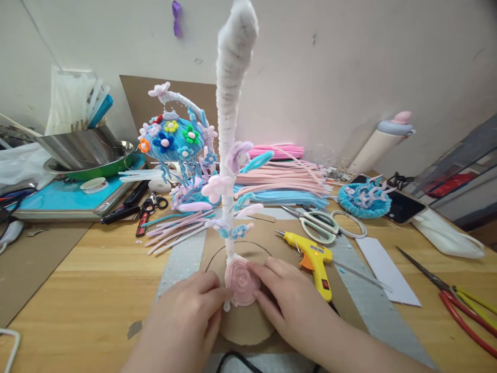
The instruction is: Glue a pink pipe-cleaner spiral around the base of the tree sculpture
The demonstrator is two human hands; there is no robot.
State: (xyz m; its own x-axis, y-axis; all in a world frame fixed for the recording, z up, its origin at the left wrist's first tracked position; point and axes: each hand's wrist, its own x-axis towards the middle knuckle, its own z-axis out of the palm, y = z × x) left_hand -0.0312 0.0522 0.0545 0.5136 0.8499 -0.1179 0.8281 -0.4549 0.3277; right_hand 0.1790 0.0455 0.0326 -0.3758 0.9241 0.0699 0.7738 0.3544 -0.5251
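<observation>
1. We have the pink coil [243, 282] directly ahead, between our two hands, by the foot of the white stem [228, 103] and over the cardboard disc [247, 331]; neither hand looks clearly nearer.
2. The stem's long axis stands upright, and its bottom tip shows at the coil's left edge; the coil turns its round face toward us.
3. Our right hand [285, 287] grasps the coil's right edge between thumb and fingers.
4. Our left hand [194, 300] curls in at the left edge; we cannot tell whether it pinches coil or stem.
5. We see soft, fuzzy strands wound into a spiral, and a fluffy wrapped stem thickening to a blunt top.
6. Looped plush petals form the lilac flower [238, 157]; the yellow glue gun [321, 267], hard and smooth, lies right.
</observation>
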